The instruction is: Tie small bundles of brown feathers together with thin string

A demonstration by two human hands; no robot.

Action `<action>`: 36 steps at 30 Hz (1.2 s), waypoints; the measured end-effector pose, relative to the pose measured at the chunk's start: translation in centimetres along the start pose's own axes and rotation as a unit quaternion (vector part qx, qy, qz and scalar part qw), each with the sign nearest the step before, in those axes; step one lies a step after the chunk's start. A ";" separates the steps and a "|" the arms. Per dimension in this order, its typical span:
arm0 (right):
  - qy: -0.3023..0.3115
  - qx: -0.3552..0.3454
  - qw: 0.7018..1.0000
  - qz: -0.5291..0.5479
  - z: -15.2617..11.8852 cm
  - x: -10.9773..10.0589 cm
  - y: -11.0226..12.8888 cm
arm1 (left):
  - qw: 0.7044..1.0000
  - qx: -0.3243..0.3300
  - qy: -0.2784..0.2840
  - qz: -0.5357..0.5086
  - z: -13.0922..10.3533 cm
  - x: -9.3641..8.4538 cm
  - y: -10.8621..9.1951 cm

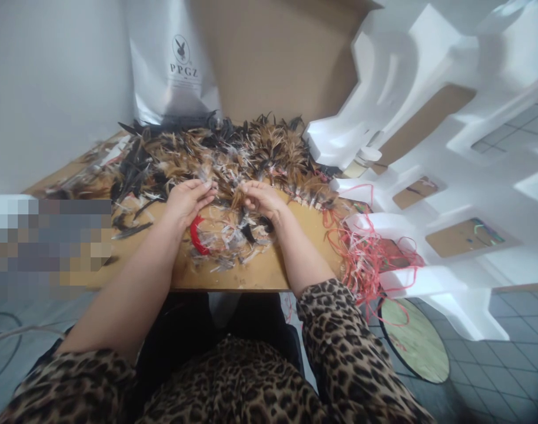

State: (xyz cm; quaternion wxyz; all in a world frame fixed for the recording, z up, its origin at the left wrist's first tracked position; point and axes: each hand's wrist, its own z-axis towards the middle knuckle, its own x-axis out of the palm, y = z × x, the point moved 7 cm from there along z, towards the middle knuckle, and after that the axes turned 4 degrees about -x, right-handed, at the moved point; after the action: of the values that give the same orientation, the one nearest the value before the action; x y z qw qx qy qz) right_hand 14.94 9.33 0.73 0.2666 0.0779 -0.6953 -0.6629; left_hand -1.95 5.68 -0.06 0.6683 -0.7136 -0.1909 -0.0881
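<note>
My left hand point(190, 201) is closed in a pinch above the front of the table, close to the feather pile. Whatever lies between its fingertips is too small or blurred to name. To its right, my right hand point(263, 199) pinches a small bunch of brown feathers point(236, 199), tips hanging down. Below both hands lie a red band-like roll point(199, 235) and a scatter of clear plastic scraps point(233, 238) mixed with loose dark feathers. Behind them spreads a wide heap of brown and black feathers point(185, 153).
A silver bag point(172, 76) with a rabbit logo stands behind the heap. White foam packing pieces point(485, 194) rise along the right side. Tangled red string point(361, 259) hangs over the table's right edge, near a round mirror-like disc point(414, 338) on the tiled floor.
</note>
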 end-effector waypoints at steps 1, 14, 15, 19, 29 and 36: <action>0.000 0.004 1.000 -0.003 0.0 0.0 -0.1 | 1.000 0.013 0.003 -0.007 -0.1 0.1 -0.4; 0.073 0.064 0.995 -0.014 -0.5 1.3 -1.2 | 0.989 0.062 0.023 0.131 -1.2 1.6 -0.7; 0.076 0.068 0.995 -0.009 -0.5 1.4 -1.3 | 0.989 0.054 0.032 0.135 -1.1 1.7 -0.5; 0.060 0.077 0.995 0.019 -0.4 1.2 -1.5 | 0.990 0.025 0.052 0.127 -0.6 1.6 0.5; 0.029 0.083 0.995 0.054 -0.4 1.0 -1.7 | 0.989 -0.124 0.080 0.016 -0.4 1.5 2.3; 0.019 0.086 0.995 -0.054 -0.4 0.8 -1.7 | 0.993 -0.099 0.025 -0.065 0.1 1.0 1.5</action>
State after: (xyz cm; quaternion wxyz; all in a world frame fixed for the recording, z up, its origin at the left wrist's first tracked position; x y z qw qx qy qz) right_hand 14.06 8.42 -0.68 0.2361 0.1510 -0.7391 -0.6125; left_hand -0.47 5.86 -1.05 0.5915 -0.7602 -0.2104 -0.1672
